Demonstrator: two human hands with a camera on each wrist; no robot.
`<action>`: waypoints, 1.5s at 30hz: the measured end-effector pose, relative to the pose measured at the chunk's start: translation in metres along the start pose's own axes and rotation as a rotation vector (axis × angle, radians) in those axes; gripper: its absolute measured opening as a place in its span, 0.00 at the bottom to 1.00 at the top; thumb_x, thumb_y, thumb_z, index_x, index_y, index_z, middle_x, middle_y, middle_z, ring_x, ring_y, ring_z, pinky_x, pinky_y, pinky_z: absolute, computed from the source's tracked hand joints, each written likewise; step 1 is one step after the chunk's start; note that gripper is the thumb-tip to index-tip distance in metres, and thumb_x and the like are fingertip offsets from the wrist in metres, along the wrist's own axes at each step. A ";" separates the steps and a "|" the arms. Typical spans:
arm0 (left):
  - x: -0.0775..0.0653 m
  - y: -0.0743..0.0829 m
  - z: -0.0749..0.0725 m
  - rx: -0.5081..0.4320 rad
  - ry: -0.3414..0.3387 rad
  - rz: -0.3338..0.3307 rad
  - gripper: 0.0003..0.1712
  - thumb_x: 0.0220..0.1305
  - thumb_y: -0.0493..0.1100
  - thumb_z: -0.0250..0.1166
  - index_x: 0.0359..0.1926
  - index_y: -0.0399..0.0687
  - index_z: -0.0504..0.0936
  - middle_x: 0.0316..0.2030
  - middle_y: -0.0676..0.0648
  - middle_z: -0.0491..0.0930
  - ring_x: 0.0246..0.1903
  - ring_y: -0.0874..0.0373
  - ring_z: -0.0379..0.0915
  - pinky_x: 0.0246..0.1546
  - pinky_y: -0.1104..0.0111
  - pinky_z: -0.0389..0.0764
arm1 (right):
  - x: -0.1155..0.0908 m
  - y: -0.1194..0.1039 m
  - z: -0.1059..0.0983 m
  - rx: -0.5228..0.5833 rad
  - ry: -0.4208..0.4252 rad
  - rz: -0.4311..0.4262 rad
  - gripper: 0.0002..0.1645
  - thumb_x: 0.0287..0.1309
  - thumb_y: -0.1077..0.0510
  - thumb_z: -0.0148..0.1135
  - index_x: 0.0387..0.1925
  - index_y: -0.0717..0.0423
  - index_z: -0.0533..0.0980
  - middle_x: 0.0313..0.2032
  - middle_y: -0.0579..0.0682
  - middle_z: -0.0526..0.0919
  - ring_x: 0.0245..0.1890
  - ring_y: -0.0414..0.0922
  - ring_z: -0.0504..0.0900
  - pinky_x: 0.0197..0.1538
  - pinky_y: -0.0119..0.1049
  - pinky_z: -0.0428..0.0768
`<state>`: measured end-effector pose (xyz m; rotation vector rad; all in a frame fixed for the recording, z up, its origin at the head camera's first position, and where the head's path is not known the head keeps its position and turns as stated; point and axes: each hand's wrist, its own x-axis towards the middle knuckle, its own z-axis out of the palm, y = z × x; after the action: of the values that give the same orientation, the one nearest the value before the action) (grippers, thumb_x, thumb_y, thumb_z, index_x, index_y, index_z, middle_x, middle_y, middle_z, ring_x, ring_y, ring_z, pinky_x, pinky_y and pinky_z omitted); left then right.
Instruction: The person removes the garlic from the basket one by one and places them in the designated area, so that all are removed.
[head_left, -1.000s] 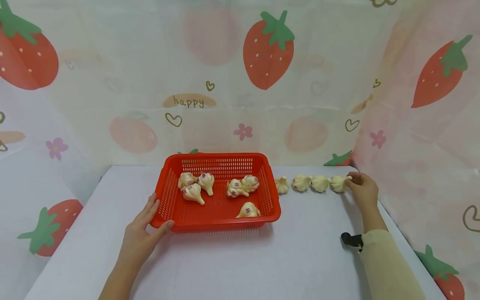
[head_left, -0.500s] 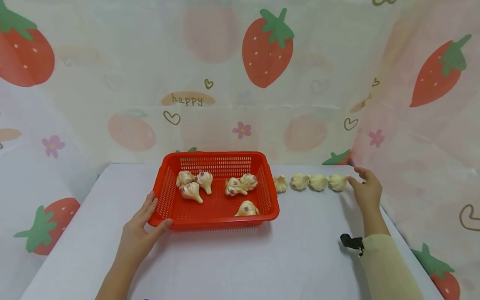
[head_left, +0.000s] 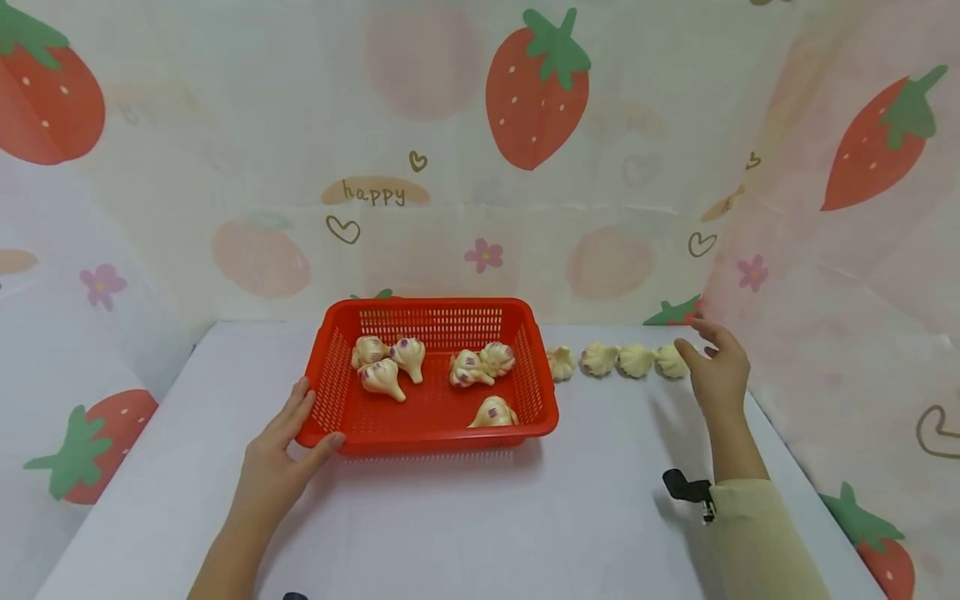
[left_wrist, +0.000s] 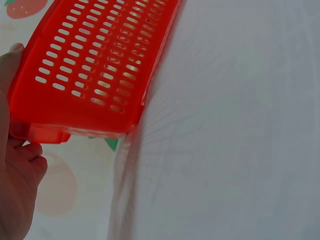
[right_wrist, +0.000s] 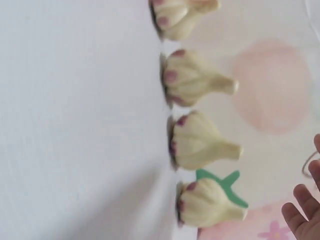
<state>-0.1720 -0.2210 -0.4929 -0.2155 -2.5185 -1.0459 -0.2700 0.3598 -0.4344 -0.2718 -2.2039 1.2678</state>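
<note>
In the head view my left hand (head_left: 273, 471) holds the near left corner of a red plastic basket (head_left: 435, 437), thumb on the front rim and fingers along the left side. Inside lie several garlic bulbs: a cluster of three (head_left: 382, 380) at left, a pair (head_left: 468, 369) at right and a single bulb (head_left: 493, 412) near the front wall. Outside, several more bulbs stand in a row right of the basket. My right hand (head_left: 718, 375) hovers by the rightmost bulb (head_left: 667, 362), fingers apart, holding nothing. The right wrist view shows that row upright, stems up, with the end bulb (right_wrist: 207, 202) nearest the fingers.
A white cloth covers the table (head_left: 465, 525). Behind and at both sides hang strawberry-print curtains (head_left: 450, 100). A black wrist camera (head_left: 686, 487) sticks out from the right sleeve (head_left: 761, 537).
My right hand has let go of the rightmost garlic bulb's stem and lifted slightly, fingers spreading. My left hand keeps its hold on the basket. The head view has tilted slightly.
</note>
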 end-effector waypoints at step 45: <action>0.000 0.000 -0.001 -0.019 0.009 0.016 0.48 0.61 0.55 0.75 0.76 0.45 0.65 0.78 0.51 0.60 0.77 0.49 0.56 0.62 0.92 0.49 | -0.087 -0.148 0.143 0.187 -0.413 -0.303 0.23 0.62 0.56 0.73 0.59 0.50 0.81 0.59 0.47 0.83 0.60 0.49 0.78 0.65 0.50 0.76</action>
<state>-0.1719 -0.2215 -0.4926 -0.2360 -2.4959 -1.0624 -0.2657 0.1399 -0.3973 0.4182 -2.3197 1.4367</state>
